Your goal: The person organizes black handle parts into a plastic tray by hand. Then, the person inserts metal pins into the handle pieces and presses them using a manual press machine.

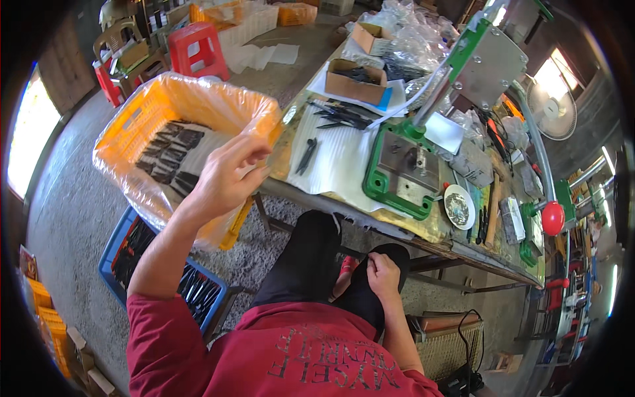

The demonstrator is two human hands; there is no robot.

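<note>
My left hand (pixel 231 173) is raised near the table-side rim of an orange crate (pixel 132 129) lined with clear plastic. Its fingers curl loosely, thumb apart from them, and nothing shows between them. Inside the crate, slim black pieces (pixel 173 151) lie in rows on white foam sheeting. My right hand (pixel 383 272) rests on my right thigh with fingers bent together; whatever they may hold is hidden. On the table's white foam sheet (pixel 334 162) lie two slim black pieces (pixel 307 157) side by side, and a loose pile of black pieces (pixel 340 114) farther back.
A green hand press (pixel 403 172) stands on the table, its red-knobbed lever (pixel 553 218) to the right. Beside it are a white dish (pixel 459 206) of small parts and a hammer (pixel 493 212). A cardboard box (pixel 356 81) sits behind. A blue crate (pixel 198 291) stands below the orange one.
</note>
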